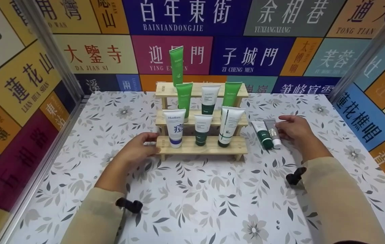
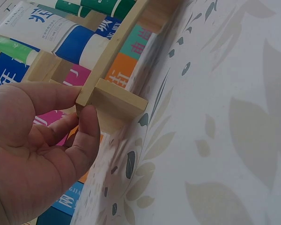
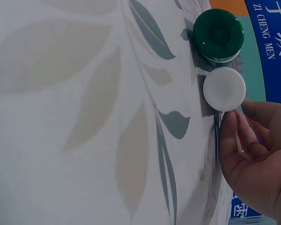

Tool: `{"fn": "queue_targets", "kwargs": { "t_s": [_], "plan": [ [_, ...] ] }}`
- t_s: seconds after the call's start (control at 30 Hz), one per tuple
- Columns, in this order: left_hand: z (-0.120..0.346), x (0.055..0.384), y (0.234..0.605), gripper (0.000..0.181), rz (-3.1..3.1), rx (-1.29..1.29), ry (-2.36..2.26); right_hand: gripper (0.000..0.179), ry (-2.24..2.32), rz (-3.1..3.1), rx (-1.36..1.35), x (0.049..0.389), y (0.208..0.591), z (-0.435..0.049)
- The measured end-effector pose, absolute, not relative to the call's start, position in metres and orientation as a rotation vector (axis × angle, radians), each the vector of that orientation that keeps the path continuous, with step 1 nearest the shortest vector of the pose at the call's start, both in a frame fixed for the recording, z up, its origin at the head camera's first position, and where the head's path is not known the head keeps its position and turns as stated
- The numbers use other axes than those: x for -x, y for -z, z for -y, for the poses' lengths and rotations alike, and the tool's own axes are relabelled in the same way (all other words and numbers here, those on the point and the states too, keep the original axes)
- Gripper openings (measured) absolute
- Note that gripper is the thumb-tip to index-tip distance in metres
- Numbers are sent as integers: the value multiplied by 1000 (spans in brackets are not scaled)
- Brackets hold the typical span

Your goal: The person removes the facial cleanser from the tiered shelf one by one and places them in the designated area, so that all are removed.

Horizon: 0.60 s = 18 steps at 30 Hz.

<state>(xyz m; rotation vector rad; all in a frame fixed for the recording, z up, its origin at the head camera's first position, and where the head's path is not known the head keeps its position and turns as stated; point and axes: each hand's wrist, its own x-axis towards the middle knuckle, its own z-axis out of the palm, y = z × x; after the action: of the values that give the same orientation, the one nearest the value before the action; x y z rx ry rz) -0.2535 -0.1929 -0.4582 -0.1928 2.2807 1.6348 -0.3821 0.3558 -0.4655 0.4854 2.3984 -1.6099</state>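
Fingers of the left hand point(image 1: 134, 149) pinch the end of the bottom step of the three-step wooden stand point(image 1: 202, 149); I see that grip best from the left wrist, where the stand's upper part is cut off. Fingers of the right hand point(image 1: 295, 130) bend against the side of the gray tube point(image 1: 272, 130), which lies on the leaf-patterned counter point(image 1: 185, 193) just right of the stand; I cannot tell whether they grip it, since from the right wrist its white cap point(image 3: 224, 89) hides the body. Beside it lies a white-and-green tube point(image 1: 260, 128); its dark green cap point(image 3: 218, 35) is nearly all I get in that close view. On the bottom step stand a blue-capped tube point(image 1: 175, 123), a small green-capped tube point(image 1: 202, 128) and a green-striped tube point(image 1: 231, 123); these cover the lower ends of the three middle-step tubes; a lone green tube point(image 1: 177, 66) stands on top, its foot hidden from me by the one in front; most label print is too small to read.
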Motion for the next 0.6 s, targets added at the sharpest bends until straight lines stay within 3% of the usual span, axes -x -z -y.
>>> {"fn": "queue_targets", "kwargs": {
  "t_s": [0.6],
  "plan": [
    [193,254,456,67,-2288,239,-1569,64,1739,-2351,-425,376,468,-360]
  ]
}}
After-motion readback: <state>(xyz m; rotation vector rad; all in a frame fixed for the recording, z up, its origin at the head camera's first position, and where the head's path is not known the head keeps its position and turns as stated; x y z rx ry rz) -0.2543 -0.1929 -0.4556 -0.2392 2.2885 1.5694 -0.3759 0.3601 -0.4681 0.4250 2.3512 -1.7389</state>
